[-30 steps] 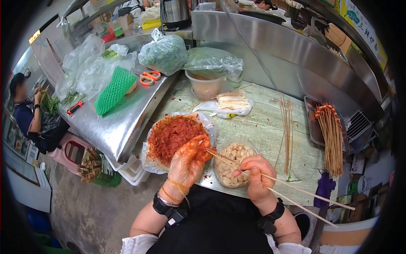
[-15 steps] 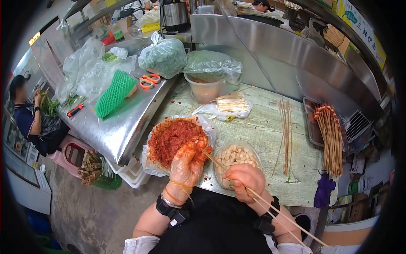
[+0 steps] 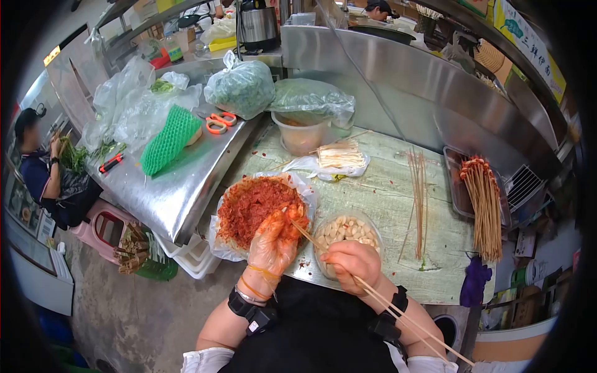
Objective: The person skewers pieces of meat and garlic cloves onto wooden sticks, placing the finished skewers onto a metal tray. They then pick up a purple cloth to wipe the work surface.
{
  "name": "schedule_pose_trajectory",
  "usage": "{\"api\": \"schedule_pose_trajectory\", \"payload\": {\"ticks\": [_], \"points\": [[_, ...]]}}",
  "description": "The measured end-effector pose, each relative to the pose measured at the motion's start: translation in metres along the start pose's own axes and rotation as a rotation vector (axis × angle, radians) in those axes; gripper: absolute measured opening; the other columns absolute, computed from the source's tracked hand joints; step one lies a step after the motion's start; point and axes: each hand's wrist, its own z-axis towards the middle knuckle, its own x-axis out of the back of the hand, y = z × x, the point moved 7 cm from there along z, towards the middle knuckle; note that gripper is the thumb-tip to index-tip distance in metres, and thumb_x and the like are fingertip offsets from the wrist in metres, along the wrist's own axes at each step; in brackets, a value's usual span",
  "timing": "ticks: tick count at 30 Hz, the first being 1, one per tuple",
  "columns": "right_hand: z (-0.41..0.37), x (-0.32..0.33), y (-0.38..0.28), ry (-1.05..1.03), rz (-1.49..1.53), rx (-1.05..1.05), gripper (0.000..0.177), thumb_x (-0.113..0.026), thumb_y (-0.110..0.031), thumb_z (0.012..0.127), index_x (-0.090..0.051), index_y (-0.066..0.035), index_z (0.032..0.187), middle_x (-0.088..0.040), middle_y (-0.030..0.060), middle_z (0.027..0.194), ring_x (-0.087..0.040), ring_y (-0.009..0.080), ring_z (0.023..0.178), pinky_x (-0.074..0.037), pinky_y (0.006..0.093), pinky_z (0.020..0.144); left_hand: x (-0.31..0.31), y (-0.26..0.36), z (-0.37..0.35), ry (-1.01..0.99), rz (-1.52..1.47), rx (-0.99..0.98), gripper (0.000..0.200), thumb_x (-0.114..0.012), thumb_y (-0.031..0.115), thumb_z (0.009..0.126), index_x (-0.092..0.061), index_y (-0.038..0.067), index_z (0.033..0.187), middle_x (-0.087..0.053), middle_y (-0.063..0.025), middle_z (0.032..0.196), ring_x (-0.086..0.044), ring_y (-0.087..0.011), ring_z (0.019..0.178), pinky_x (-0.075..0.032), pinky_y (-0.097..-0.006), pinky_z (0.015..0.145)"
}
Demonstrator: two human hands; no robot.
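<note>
Head view: the right hand [image 3: 351, 264] is clamped on two bamboo skewers [image 3: 404, 313]. The gloved left hand [image 3: 273, 239] closes its fingers round their tips, above the bowl of red mince [image 3: 219, 211], beside a tub of white pieces [image 3: 377, 233] on the bench [image 3: 385, 186].

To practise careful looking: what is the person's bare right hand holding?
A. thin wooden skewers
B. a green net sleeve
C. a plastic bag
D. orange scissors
A: the right hand is closed around thin wooden skewers, whose tips reach the gloved left hand and whose long ends run back past the wrist.
</note>
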Motion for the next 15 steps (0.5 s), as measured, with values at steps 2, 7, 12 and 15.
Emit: {"api": "schedule_pose_trajectory", "payload": {"ticks": [2,7,12,15], "points": [[-0.001,-0.005,0.003,-0.013,-0.007,-0.032,0.018,-0.067,-0.003,0.075,-0.059,-0.004,0.092,-0.06,0.0105,0.084,-0.061,0.0244,0.064,-0.049,0.0309,0.052,0.001,0.001,0.0,-0.019,0.007,-0.001,0.029,-0.057,0.004,0.087,-0.053,-0.005,0.114,-0.06,-0.0161,0.109,-0.058,-0.0279,0.104,-0.047,-0.0432,0.094],[-0.005,-0.014,0.013,-0.026,-0.031,-0.117,0.007,-0.056,-0.01,0.085,-0.061,-0.005,0.086,-0.062,0.008,0.081,-0.061,0.0199,0.063,-0.049,0.0285,0.053,0.008,0.005,0.003,-0.004,0.127,-0.037,0.024,-0.053,0.002,0.088,-0.053,-0.005,0.111,-0.061,-0.0148,0.104,-0.06,-0.0251,0.097,-0.052,-0.0388,0.087],[0.0,-0.021,0.015,-0.057,0.01,-0.215,0.009,-0.057,-0.012,0.086,-0.062,-0.004,0.086,-0.061,0.0103,0.084,-0.061,0.0221,0.068,-0.049,0.029,0.058,-0.013,0.018,-0.004,0.06,0.321,-0.219,0.023,-0.052,0.001,0.089,-0.053,-0.003,0.112,-0.062,-0.0155,0.103,-0.062,-0.0258,0.092,-0.055,-0.0393,0.081],[0.004,-0.02,0.016,-0.078,-0.012,-0.251,0.008,-0.058,-0.011,0.085,-0.062,-0.004,0.086,-0.06,0.0108,0.086,-0.06,0.0228,0.07,-0.049,0.0301,0.06,-0.002,0.022,0.001,0.073,0.353,-0.286,0.023,-0.052,0.001,0.088,-0.055,-0.004,0.111,-0.063,-0.0157,0.101,-0.064,-0.0251,0.089,-0.055,-0.0377,0.08]]}}
